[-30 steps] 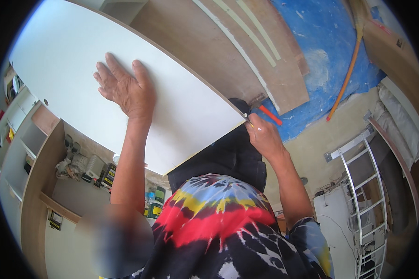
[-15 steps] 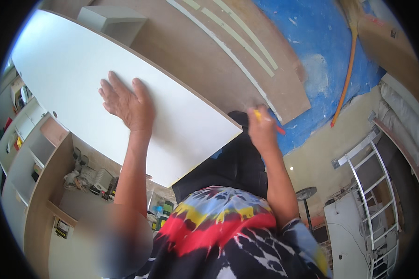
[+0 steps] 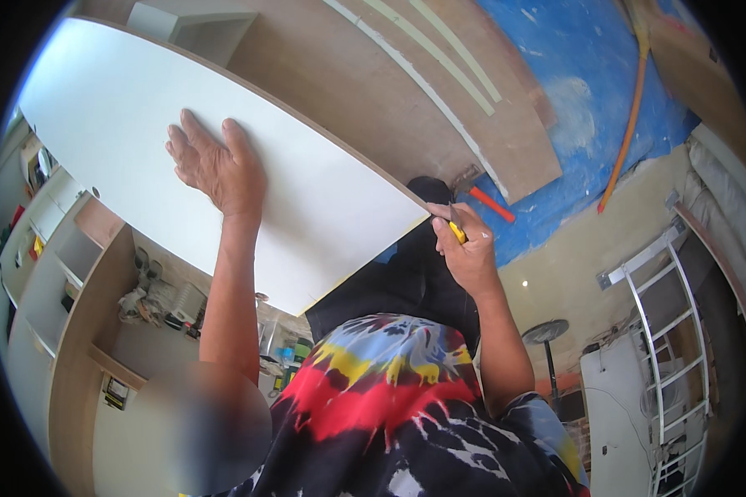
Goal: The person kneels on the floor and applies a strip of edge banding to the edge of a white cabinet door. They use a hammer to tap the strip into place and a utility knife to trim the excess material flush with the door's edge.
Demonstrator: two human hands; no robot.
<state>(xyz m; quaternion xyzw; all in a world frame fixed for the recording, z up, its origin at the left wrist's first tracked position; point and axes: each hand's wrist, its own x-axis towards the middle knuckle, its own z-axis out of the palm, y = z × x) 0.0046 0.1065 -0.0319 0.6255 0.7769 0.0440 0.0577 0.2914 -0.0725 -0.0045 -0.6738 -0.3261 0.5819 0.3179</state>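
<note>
A large white panel point(image 3: 323, 215) with a brown edge stretches in front of me from the far left to the middle. My left hand point(image 3: 220, 166) lies flat on its white face, fingers spread. At the panel's near right corner, my right hand point(image 3: 472, 248) is closed round a yellow utility knife point(image 3: 457, 230), whose dark, pointed front end sticks up beside the corner. Most of the knife's handle is hidden in the palm. A hammer with a red handle point(image 3: 492, 204) lies on the floor just beyond that hand.
Brown boards with pale strips point(image 3: 522, 157) lie on a blue sheet point(image 3: 576, 124) at the far right. An orange-handled broom point(image 3: 626, 141) crosses the sheet. A white metal ladder point(image 3: 675, 306) and a round-topped stand point(image 3: 545, 333) are at right. Wooden shelving point(image 3: 83, 306) stands at left.
My right hand has come back from near the hammer to the panel's corner and turned, so the yellow knife shows more plainly. My left hand stays flat on the panel.
</note>
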